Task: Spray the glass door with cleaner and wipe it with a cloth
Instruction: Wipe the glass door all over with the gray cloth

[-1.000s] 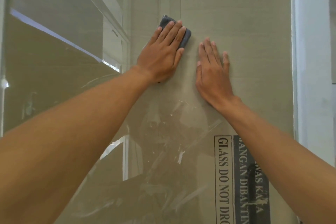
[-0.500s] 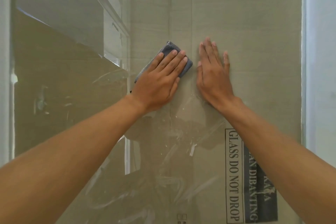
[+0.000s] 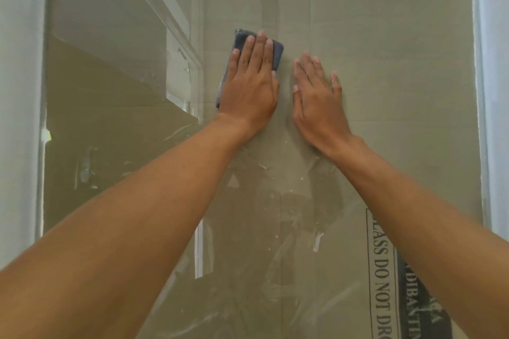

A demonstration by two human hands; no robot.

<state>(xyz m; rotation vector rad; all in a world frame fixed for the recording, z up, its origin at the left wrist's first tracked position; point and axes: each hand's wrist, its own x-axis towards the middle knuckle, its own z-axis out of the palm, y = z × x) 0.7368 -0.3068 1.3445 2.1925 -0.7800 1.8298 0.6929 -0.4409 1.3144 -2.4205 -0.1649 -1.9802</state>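
Observation:
The glass door [image 3: 385, 63] fills the view, with brown cardboard behind it and smears and reflections low down. My left hand [image 3: 249, 85] presses a folded dark grey cloth [image 3: 277, 55] flat against the glass with straight fingers; most of the cloth is hidden under the palm. My right hand [image 3: 316, 99] lies flat on the glass just to the right of it, fingers straight and together, holding nothing. No spray bottle is in view.
White frame posts stand at the left [image 3: 19, 91] and right [image 3: 493, 91] edges of the pane. Printed on the cardboard at the lower right is a label reading "GLASS DO NOT DROP" [image 3: 382, 278]. Reflections of a window show on the left.
My left hand has turned its fingers more upright and moved the cloth up the glass, after dipping lower half a second ago. My right hand has stayed in place.

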